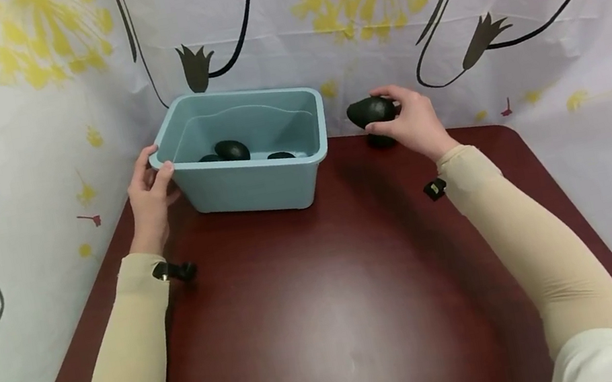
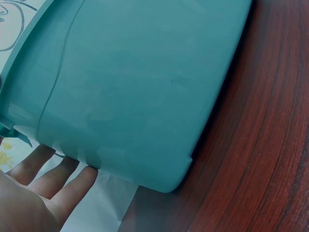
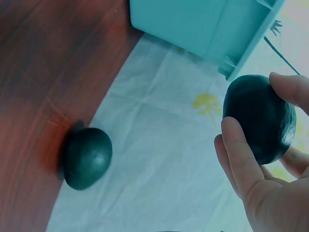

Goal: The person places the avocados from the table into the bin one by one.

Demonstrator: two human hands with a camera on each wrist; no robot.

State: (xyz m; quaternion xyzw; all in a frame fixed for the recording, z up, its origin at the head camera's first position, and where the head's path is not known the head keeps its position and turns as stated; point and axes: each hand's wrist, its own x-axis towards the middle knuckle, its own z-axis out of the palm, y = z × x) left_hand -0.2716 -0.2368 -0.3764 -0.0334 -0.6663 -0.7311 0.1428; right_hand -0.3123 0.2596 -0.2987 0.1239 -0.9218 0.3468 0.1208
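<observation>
A light blue plastic bin (image 1: 258,182) stands at the far left of the dark red table (image 1: 325,297). Three dark stones (image 1: 232,150) lie inside it. My left hand (image 1: 149,194) holds the bin's near left corner, thumb on the rim, fingers (image 2: 58,176) along the outer wall (image 2: 140,92). My right hand (image 1: 410,121) grips a dark oval stone (image 1: 370,111) lifted above the table's far edge; the right wrist view shows the fingers curled round this stone (image 3: 260,118). Another dark stone (image 3: 87,157) lies on the table below it, by the edge (image 1: 382,141).
A white curtain with yellow flowers and black lines (image 1: 373,15) hangs close behind and on both sides of the table. The bin's corner (image 3: 227,38) shows in the right wrist view, left of the held stone.
</observation>
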